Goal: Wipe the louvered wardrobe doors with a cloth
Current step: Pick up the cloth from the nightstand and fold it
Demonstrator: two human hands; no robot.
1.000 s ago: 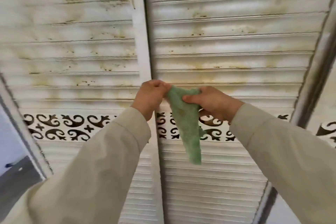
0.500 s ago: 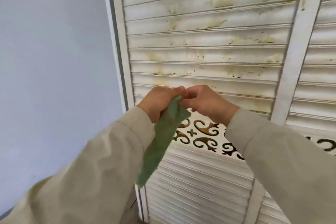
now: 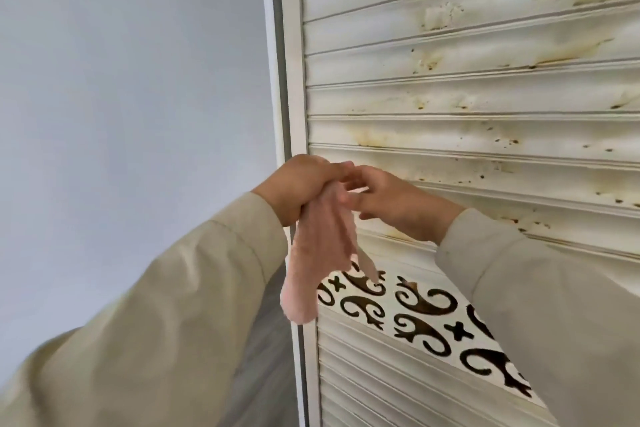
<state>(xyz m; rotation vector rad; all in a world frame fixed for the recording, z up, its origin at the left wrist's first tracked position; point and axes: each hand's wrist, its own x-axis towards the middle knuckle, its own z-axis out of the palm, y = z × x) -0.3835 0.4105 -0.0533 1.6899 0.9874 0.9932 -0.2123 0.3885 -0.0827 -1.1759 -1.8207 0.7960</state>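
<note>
A white louvered wardrobe door fills the right half of the view, its slats streaked with yellow-brown stains and dark specks. Both hands meet in front of its left edge at mid height. My left hand is closed around the top of a pinkish cloth, which hangs down limp from the fist. My right hand reaches in from the right, and its fingertips pinch the cloth's top beside the left hand. The cloth does not touch the slats.
A band of dark scroll fretwork crosses the door below the hands, with finer slats under it. The door's white frame post runs vertically at centre. A plain pale wall lies to the left.
The view has swung left, from the seam between two doors to the left door's outer edge and the wall. The cloth has gathered from spread to bunched, and looks pink instead of green.
</note>
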